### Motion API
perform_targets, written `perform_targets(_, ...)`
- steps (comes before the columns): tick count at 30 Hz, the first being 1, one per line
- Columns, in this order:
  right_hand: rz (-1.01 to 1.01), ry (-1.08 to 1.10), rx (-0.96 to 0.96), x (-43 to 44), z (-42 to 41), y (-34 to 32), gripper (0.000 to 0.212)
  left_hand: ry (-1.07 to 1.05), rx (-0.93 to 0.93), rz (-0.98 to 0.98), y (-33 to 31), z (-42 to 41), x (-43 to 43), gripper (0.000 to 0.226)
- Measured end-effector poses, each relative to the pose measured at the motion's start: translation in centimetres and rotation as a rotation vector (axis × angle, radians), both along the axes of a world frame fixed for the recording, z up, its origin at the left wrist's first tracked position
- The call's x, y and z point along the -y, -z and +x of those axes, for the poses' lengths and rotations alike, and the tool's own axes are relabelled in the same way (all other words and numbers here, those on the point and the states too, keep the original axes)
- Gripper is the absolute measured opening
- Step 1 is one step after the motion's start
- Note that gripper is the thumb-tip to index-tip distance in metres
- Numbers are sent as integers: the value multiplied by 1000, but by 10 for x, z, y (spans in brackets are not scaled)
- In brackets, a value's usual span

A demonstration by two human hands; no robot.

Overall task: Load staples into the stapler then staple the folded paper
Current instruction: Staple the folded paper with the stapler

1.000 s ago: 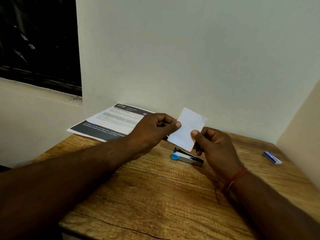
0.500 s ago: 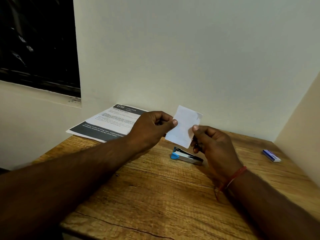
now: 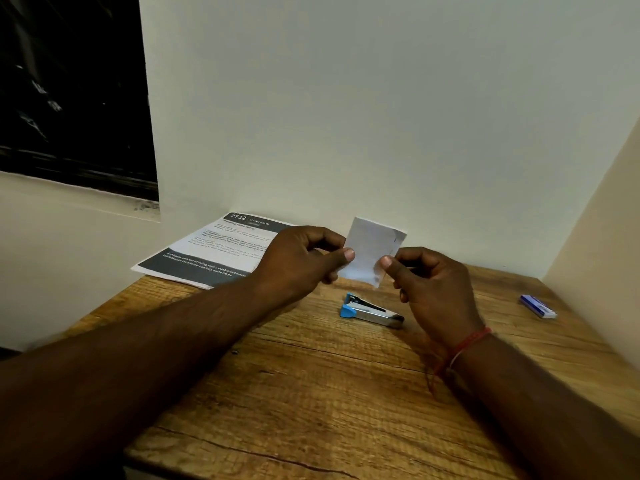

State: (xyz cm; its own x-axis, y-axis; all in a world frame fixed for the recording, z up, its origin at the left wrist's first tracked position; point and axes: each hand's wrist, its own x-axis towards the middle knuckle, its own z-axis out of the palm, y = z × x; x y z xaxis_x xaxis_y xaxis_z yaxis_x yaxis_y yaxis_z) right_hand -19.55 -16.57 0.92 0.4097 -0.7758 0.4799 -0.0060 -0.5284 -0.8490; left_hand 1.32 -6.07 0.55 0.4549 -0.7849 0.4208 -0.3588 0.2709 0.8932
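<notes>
A small white folded paper (image 3: pixel 367 251) is held upright in the air above the table, pinched on its left edge by my left hand (image 3: pixel 298 259) and on its right edge by my right hand (image 3: pixel 429 289). Its right side curls inward toward me. Below the paper, a small silver stapler with a blue end (image 3: pixel 369 310) lies flat on the wooden table (image 3: pixel 329 393), untouched. A small blue and white staple box (image 3: pixel 538 305) lies at the far right of the table.
A printed sheet with dark bands (image 3: pixel 214 249) lies at the table's back left, partly over the edge. White walls close the back and right side. A dark window sits at upper left.
The two hands have drawn closer together, and the paper has narrowed as its right side bends inward. The stapler and staple box have not moved.
</notes>
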Motion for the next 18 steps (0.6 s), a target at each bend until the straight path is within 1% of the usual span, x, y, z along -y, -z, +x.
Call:
perform_targets(3, 7, 31, 4, 2, 0, 2, 6, 31, -75, -29, 0, -5, 0, 25)
perform_targets(6, 15, 68, -8, 2, -2, 2, 7, -34, 1, -47, -1, -8, -1, 25)
perform_targets(8, 38, 48, -8, 0, -1, 2, 6, -61, 44, -45, -2, -7, -3, 22)
perform_targets(11, 82, -5, 42, -3, 1, 2, 5, 33, -61, -27, -5, -8, -7, 18)
perform_targets(14, 136, -29, 79, -4, 2, 1, 6, 72, -98, 6, -9, -9, -10, 18)
perform_targets(16, 147, -49, 82, -5, 1, 0, 7, 75, -84, 12, -10, -10, -11, 20)
perform_targets(18, 150, -62, 82, -6, 1, 0, 10, 45, -17, 9, -10, -8, -11, 23)
